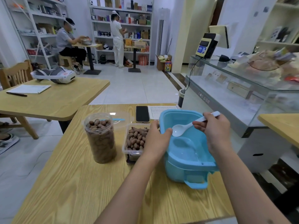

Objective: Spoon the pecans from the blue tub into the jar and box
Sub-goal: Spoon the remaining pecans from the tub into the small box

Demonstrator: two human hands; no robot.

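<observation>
The blue tub (186,152) stands on the wooden table (72,183) at the right, and no pecans show inside it. My left hand (157,138) grips the tub's left rim, thumb inside. My right hand (215,130) pinches the handle of a white spoon (182,127), whose bowl hangs bare over the tub. A clear jar (101,139) left of centre is filled with pecans nearly to its mouth. Between jar and tub sits a clear box (134,143) holding pecans, partly hidden by my left hand.
A black phone (142,113) and a printed sheet (160,110) lie behind the tub. A clear lid (119,117) lies behind the jar. A glass counter (234,88) stands to the right, another table (53,97) to the left. Two people work at the far shelves.
</observation>
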